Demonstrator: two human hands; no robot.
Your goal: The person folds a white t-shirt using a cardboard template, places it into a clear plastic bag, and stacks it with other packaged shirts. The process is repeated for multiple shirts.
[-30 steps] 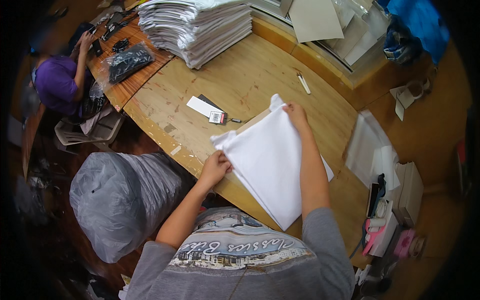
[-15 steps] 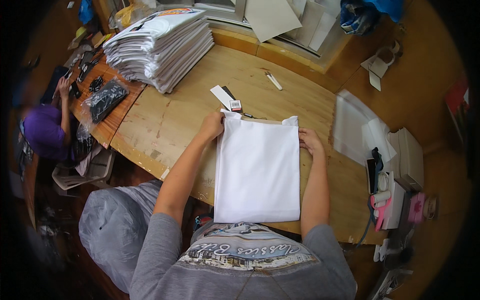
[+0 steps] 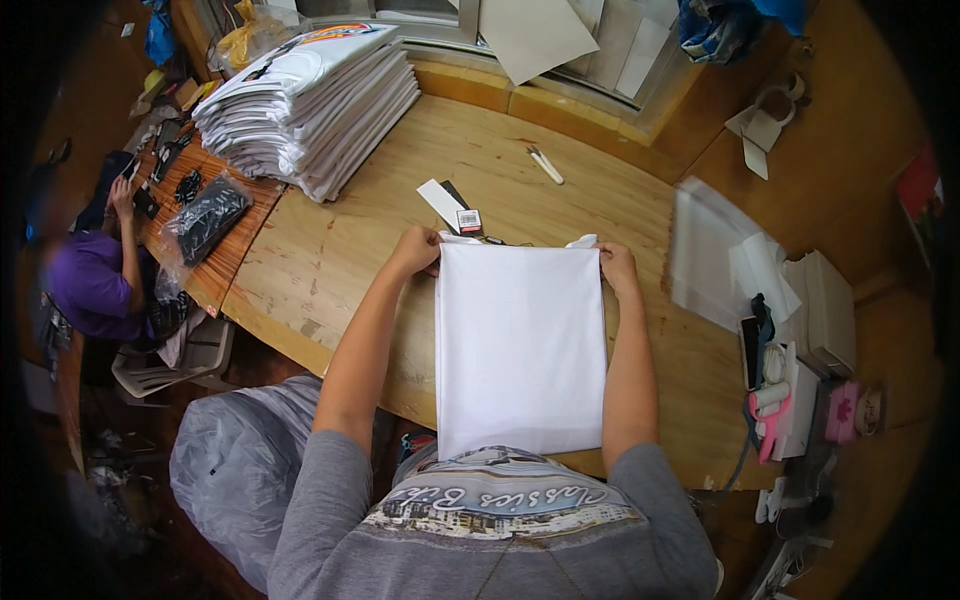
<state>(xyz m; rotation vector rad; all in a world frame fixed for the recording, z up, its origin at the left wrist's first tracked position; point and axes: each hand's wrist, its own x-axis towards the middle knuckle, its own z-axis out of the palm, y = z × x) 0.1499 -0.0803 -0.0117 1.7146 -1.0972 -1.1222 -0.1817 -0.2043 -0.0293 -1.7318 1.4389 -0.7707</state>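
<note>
Our right hand (image 3: pixel 619 268) has slid up the side of the folded white cloth (image 3: pixel 522 340) to its far right corner since the last frame; our left hand (image 3: pixel 413 250) is at the far left one. Looks like we're pinching an edge with each, though some fingertips are hidden. Cloth's mostly flat on the wooden table (image 3: pixel 330 270) right in front of us, long axis running near to far, so nearly all of it lies on our side of both hands. Neither hand's closer, tbh.
</note>
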